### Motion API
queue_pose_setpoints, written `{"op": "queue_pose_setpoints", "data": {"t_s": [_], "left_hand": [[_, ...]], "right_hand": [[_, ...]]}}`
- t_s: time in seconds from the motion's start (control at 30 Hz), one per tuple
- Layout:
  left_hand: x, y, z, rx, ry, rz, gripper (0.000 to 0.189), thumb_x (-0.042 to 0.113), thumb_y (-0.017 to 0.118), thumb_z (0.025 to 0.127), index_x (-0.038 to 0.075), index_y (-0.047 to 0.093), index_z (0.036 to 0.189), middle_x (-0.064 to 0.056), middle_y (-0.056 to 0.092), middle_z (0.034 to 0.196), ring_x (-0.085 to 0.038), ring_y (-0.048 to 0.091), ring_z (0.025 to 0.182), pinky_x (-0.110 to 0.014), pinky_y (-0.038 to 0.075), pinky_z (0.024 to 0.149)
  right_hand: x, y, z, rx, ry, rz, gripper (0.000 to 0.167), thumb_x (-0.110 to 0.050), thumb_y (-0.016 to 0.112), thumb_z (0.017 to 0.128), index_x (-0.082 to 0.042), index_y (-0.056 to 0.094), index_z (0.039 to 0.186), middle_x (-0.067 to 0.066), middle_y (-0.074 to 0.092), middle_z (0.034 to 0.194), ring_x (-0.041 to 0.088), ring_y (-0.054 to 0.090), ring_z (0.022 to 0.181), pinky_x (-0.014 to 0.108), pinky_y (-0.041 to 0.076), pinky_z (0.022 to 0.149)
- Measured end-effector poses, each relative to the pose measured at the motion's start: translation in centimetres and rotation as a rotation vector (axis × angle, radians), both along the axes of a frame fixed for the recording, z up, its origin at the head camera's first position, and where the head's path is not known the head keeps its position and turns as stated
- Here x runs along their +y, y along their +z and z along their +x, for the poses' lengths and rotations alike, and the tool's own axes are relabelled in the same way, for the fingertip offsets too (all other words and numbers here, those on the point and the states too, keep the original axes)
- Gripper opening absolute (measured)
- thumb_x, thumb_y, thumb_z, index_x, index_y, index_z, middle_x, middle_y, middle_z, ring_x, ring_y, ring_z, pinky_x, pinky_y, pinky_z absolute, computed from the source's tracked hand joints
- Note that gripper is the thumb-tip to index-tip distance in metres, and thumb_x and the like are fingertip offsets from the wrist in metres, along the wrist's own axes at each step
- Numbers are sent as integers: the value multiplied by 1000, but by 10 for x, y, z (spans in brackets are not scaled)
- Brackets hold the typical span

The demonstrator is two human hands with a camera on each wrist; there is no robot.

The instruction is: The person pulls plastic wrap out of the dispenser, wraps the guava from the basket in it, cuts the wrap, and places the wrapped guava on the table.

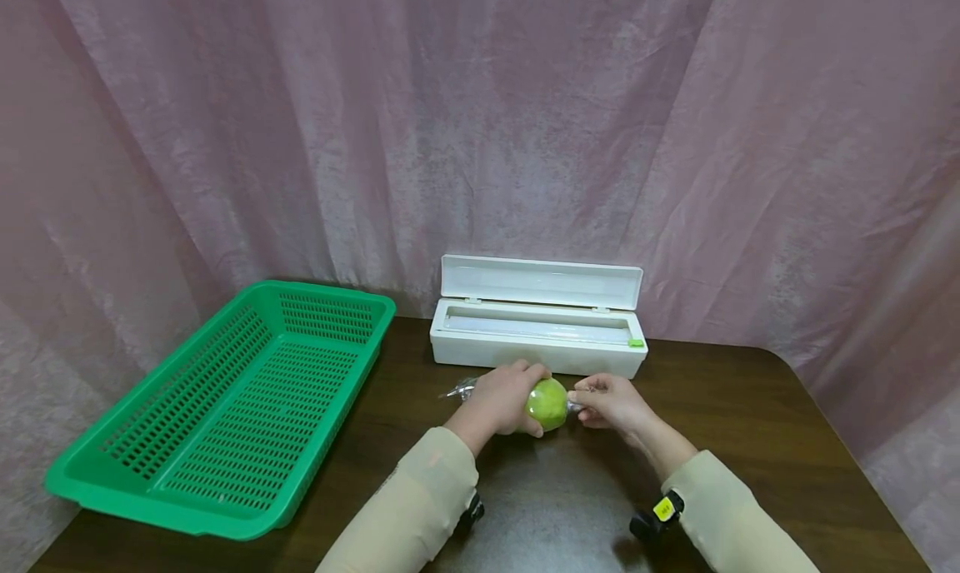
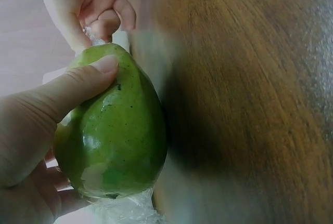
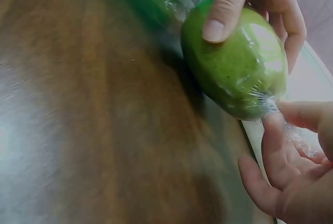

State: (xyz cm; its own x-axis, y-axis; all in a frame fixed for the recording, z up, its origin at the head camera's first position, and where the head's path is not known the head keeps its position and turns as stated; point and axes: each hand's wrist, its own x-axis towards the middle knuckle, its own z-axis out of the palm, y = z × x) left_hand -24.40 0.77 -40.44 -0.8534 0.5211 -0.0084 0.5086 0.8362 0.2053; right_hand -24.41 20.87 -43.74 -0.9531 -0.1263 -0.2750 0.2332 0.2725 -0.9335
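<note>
A smooth, rounded green fruit (image 1: pixel 548 404), wrapped in clear cling film, is held just above or on the table; its exact kind is unclear. My left hand (image 1: pixel 504 396) grips it from the left, thumb across the near side and fingers round the far side. At the fruit's right end, my right hand (image 1: pixel 611 404) pinches the gathered film (image 3: pixel 269 104) between thumb and forefinger, drawn into a tight twist. Loose crumpled film (image 2: pixel 130 208) sticks out from the opposite end, beside the left hand.
Behind the hands stands a white cling film dispenser (image 1: pixel 487 352), its lid (image 1: pixel 542 281) raised, with a roll inside and a green slider (image 1: pixel 636 342) at the right. A green perforated basket (image 1: pixel 300 485) sits on the left of the brown wooden table (image 1: pixel 757 440). Pink curtains (image 1: pixel 525 123) hang behind.
</note>
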Motion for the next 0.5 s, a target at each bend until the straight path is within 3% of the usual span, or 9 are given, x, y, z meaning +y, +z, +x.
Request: {"op": "queue_pose_setpoints", "data": {"t_s": [0.13, 0.23, 0.3, 0.4, 0.5], "left_hand": [[0, 0, -1, -9, -2, -1, 77, 44, 84, 66, 24, 49, 131, 2, 56, 124, -21, 57, 104, -37, 50, 81], [0, 0, -1, -12, -4, -5, 77, 45, 83, 67, 25, 48, 132, 2, 55, 126, -21, 57, 106, -37, 50, 81], [-1, -1, -3, -12, -5, -4, 77, 45, 83, 67, 25, 48, 132, 2, 55, 126, -22, 57, 106, -37, 50, 80], [-2, -2, -4, -15, -4, 1, 78, 45, 83, 67, 24, 47, 133, 2, 55, 127, -22, 57, 106, -38, 50, 80], [-2, -3, -5, -19, 1, 7, 79, 45, 83, 67, 24, 47, 133, 1, 55, 127, -22, 57, 107, -39, 50, 81]], "right_hand": [[5, 0, 7, 162, -66, 166, 48, -33, 66, 88, 4, 56, 117, 13, 69, 97, 15, 66, 77, 32, 54, 71], [7, 3, 15, 348, -163, 324, 39, -34, 65, 89, -1, 61, 110, 13, 68, 99, 15, 63, 80, 26, 50, 70], [7, 6, 22, 481, -206, 425, 26, -27, 66, 89, -3, 65, 101, 10, 67, 91, 12, 59, 76, 23, 47, 67], [6, 8, 34, 620, -176, 522, 12, -16, 67, 87, -5, 69, 94, 4, 67, 83, 9, 57, 70, 21, 47, 63], [7, 6, 41, 668, -83, 564, 17, -9, 68, 85, -2, 71, 100, 6, 71, 87, 11, 64, 74, 24, 52, 65]]}}
